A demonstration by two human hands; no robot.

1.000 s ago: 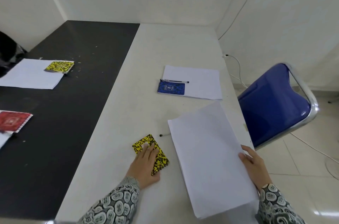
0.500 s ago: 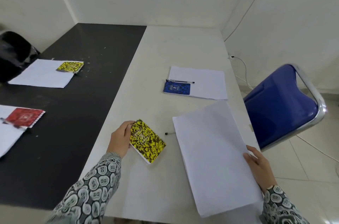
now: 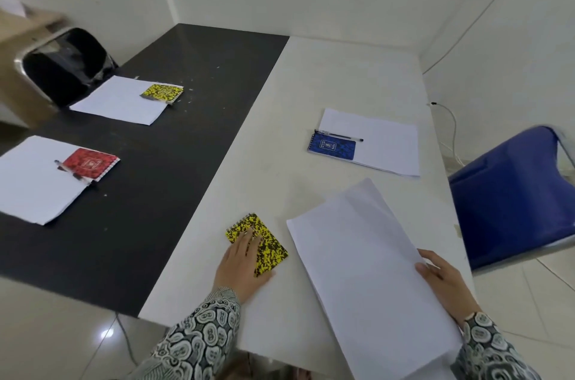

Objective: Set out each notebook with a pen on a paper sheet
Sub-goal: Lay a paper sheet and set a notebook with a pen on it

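A yellow-and-black spiral notebook (image 3: 271, 250) lies flat on the white table (image 3: 342, 74) near its front edge. My left hand (image 3: 241, 264) rests on it with straight fingers. Just to its right lies a large white paper sheet (image 3: 367, 270), angled and overhanging the front edge. My right hand (image 3: 445, 283) holds that sheet's right edge. No pen shows beside this notebook. Further back, a blue notebook (image 3: 332, 146) and a pen (image 3: 339, 135) lie on another sheet (image 3: 385, 143).
On the black table (image 3: 174, 130) at left, a red notebook (image 3: 90, 163) with a pen (image 3: 73, 172) and a second yellow notebook (image 3: 163, 92) each lie on a sheet. A blue chair (image 3: 510, 192) stands at right, a black chair (image 3: 65, 65) at far left.
Half a second ago my left hand held the yellow notebook tilted up; now it lies flat under my hand. The pen seen beside it no longer shows. My view has turned left.
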